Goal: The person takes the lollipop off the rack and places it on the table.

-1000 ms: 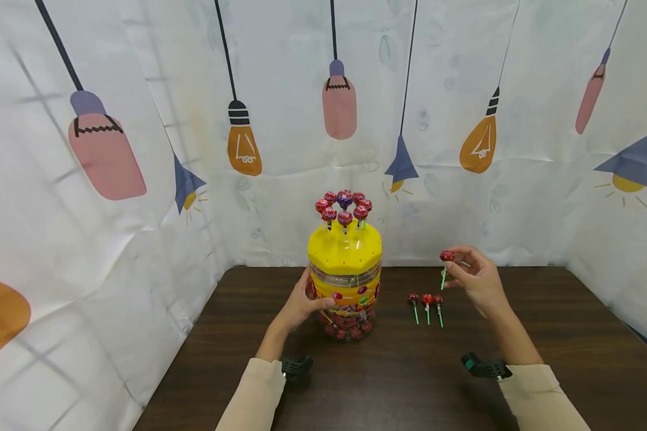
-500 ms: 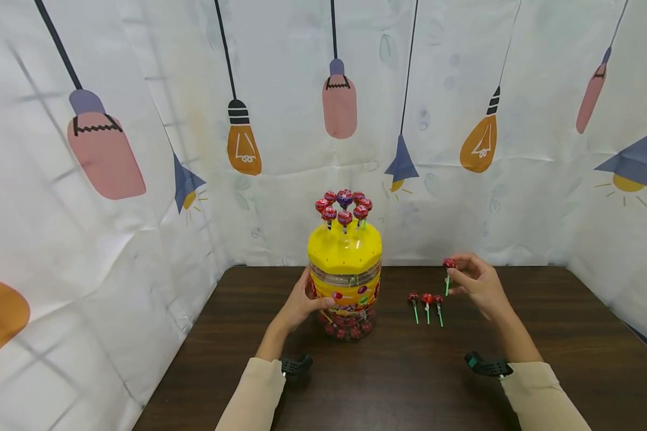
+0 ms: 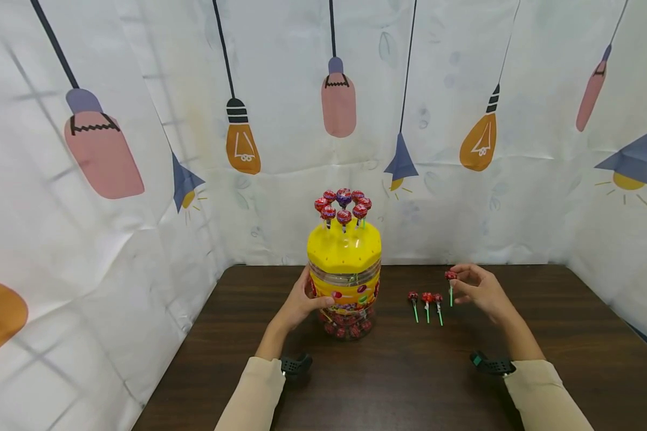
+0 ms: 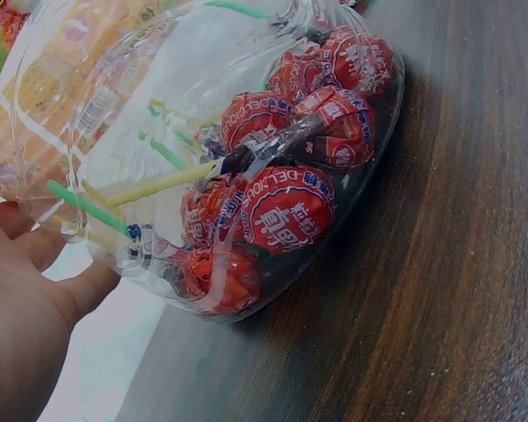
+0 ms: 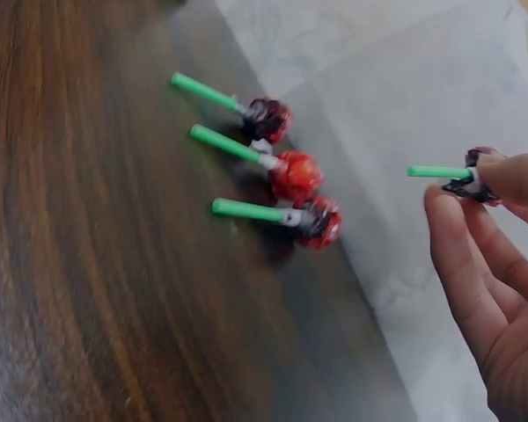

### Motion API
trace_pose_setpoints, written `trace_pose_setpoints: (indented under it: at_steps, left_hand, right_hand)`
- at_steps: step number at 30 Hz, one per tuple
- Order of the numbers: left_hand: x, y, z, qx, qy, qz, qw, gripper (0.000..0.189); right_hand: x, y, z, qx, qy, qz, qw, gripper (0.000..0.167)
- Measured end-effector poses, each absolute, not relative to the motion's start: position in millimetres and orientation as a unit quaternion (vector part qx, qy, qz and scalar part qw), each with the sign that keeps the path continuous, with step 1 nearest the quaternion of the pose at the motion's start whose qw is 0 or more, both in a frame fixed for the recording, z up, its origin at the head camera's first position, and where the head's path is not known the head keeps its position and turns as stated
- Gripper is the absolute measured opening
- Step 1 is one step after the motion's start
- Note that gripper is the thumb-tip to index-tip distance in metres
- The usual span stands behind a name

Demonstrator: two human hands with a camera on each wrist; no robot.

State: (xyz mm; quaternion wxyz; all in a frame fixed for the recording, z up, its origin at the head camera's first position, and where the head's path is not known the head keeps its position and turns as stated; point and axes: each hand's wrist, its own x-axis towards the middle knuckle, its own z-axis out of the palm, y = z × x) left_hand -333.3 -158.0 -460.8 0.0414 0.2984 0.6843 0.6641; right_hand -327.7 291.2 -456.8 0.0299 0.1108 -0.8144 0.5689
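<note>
My left hand [image 3: 300, 302] grips the side of a clear plastic jar [image 3: 349, 323] with a yellow lid [image 3: 345, 251]. Several wrapped lollipops [image 3: 344, 216] stand upright in a ring on that lid, around a purple one [image 3: 344, 198]. Through the jar's wall in the left wrist view, red-wrapped lollipops [image 4: 287, 211] show at the bottom. My right hand [image 3: 482, 290] pinches a dark red lollipop [image 5: 480, 176] near its head, the green stick pointing down in the head view. Left of that hand, three lollipops [image 3: 428, 298] lie side by side on the table, apart from it.
The dark brown wooden table [image 3: 404, 371] reaches back to a white curtain [image 3: 437, 227] printed with hanging lamps. A dark wrist strap [image 3: 490, 364] sits on the right forearm and another strap [image 3: 296, 365] on the left.
My right hand has come down toward the table and slightly right with its lollipop, now beside the row of three. The left hand and the jar have stayed in place.
</note>
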Motion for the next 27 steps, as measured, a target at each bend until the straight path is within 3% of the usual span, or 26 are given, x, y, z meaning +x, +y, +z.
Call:
trace_pose_setpoints:
  at_steps: [17, 27]
  left_hand:
    - [-332, -157, -461, 0.298, 0.685, 0.663, 0.041, 0.091]
    - [-333, -158, -462, 0.294, 0.687, 0.663, 0.04, 0.094]
  right_hand:
    - [-334, 301, -485, 0.112, -0.829, 0.544, -0.06, 0.041]
    - [-336, 300, -487, 0.101, -0.842, 0.526, -0.06, 0.04]
